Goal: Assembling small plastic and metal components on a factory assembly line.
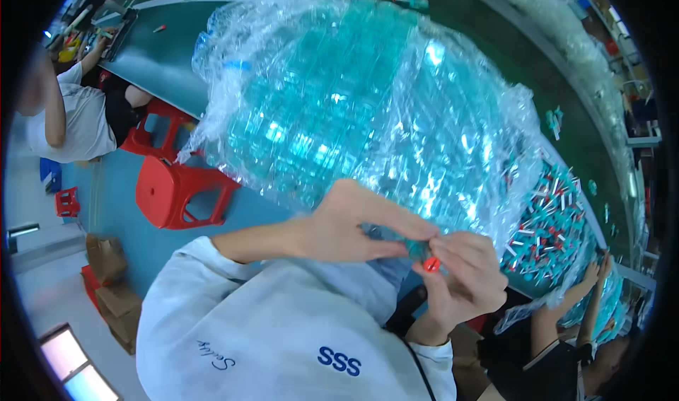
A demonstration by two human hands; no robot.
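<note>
In front of my chest, my left hand [353,221] and my right hand [467,274] meet fingertip to fingertip. Between them is a small teal plastic piece with a red end [431,264]. My left thumb and forefinger pinch its teal side, while the fingers of my right hand close around the red end. Fingers cover most of the piece, so its full shape is hidden. Just beyond my hands lies a big clear plastic bag [453,139], through which rows of teal clear plastic parts [318,83] show.
To the right, a heap of small teal, white and red pieces [548,224] lies on the green table [159,61]. Red stools [159,192] stand at the left. One co-worker [78,114] sits at the far left, another [544,351] at the lower right, arms raised.
</note>
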